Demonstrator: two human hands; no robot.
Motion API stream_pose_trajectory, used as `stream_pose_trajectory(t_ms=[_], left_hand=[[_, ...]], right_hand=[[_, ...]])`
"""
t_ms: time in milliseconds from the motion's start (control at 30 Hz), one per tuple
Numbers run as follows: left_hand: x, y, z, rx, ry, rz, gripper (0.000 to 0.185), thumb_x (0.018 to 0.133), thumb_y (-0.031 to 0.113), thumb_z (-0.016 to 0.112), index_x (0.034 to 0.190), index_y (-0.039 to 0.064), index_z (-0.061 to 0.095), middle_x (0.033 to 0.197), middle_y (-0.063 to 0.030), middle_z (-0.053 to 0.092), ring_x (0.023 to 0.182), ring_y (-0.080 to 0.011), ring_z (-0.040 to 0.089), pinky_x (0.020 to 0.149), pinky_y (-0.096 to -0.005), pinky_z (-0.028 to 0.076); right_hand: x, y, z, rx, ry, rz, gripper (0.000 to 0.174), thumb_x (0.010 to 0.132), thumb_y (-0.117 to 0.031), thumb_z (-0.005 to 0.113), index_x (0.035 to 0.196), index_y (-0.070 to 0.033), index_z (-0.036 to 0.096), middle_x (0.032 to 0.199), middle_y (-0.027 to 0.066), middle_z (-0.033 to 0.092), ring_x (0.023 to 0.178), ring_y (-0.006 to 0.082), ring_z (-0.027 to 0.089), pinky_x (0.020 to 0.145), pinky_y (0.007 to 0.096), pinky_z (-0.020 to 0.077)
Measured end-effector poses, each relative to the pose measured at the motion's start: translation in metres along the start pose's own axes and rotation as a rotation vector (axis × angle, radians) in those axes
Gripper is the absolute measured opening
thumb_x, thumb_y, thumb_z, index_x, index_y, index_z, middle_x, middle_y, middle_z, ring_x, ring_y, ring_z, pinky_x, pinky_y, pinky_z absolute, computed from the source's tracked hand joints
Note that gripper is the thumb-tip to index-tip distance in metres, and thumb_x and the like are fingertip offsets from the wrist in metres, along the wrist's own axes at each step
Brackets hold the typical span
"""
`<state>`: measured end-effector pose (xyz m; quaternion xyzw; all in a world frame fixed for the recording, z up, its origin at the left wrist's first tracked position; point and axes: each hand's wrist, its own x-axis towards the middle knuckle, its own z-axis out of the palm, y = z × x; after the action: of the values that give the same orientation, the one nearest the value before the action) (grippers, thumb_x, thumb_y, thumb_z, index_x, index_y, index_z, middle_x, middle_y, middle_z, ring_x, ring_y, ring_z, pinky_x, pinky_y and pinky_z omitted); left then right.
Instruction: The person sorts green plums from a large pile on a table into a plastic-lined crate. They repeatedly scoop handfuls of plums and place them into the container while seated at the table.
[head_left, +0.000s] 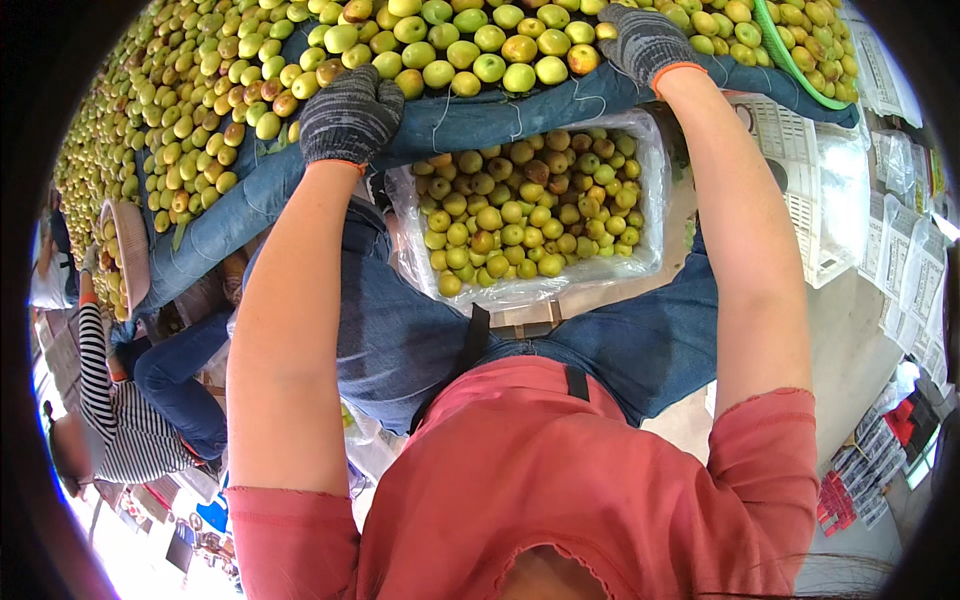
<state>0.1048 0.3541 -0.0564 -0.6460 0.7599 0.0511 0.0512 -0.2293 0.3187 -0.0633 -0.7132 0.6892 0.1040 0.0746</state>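
Note:
Both my hands wear dark grey knit gloves with orange cuffs. My left hand (351, 116) lies over the padded blue cloth edge (465, 124) of the sorting table, beside yellow-green fruits (489, 67) that look like jujubes. Its fingertips are hidden, so a grip cannot be told. Farther right, my right hand (649, 45) reaches over the same edge, its fingers against a small brownish-yellow fruit (606, 31); whether they close on it is unclear. Below the edge, between my knees, stands a plastic-lined crate (652, 202) of similar fruits, many of them browner.
A green basket (787, 56) of fruit stands at the table's right end. White plastic crates (806, 187) stand below it. On the left, a pink basket (135, 251) sits by the edge, near a seated co-worker in a striped top (142, 435).

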Motion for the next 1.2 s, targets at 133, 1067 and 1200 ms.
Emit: stream_pose_trajectory(t_ms=[133,1067,1200], left_hand=[[0.000,0.000,-0.001,0.010,-0.047,-0.013,0.048,0.090,0.043,0.045,0.118,0.007,0.060,0.116,-0.0162,0.064,0.106,-0.0313,0.062,0.092,-0.0440,0.048],[-0.004,0.005,-0.003,0.020,-0.007,-0.028,0.052,0.092,0.046,0.045,0.121,0.007,0.061,0.119,-0.0162,0.063,0.111,-0.0312,0.059,0.096,-0.0425,0.046],[-0.005,0.006,-0.006,0.041,-0.026,-0.036,0.051,0.092,0.045,0.045,0.121,0.007,0.061,0.120,-0.0163,0.063,0.111,-0.0313,0.059,0.095,-0.0425,0.046]], right_hand=[[-0.043,0.009,-0.014,0.699,0.352,-0.016,0.048,0.081,-0.040,0.065,0.115,-0.006,0.060,0.104,0.0202,0.066,0.096,0.0362,0.064,0.083,0.0454,0.0516],[-0.138,-0.042,0.022,0.641,0.681,-0.214,0.020,0.082,-0.016,0.070,0.096,-0.009,0.059,0.086,0.0116,0.061,0.082,0.0317,0.060,0.073,0.0401,0.0502],[-0.069,-0.046,-0.018,0.220,0.316,0.001,0.050,0.084,-0.035,0.066,0.125,-0.008,0.054,0.109,0.0162,0.065,0.099,0.0295,0.063,0.085,0.0384,0.0509]])
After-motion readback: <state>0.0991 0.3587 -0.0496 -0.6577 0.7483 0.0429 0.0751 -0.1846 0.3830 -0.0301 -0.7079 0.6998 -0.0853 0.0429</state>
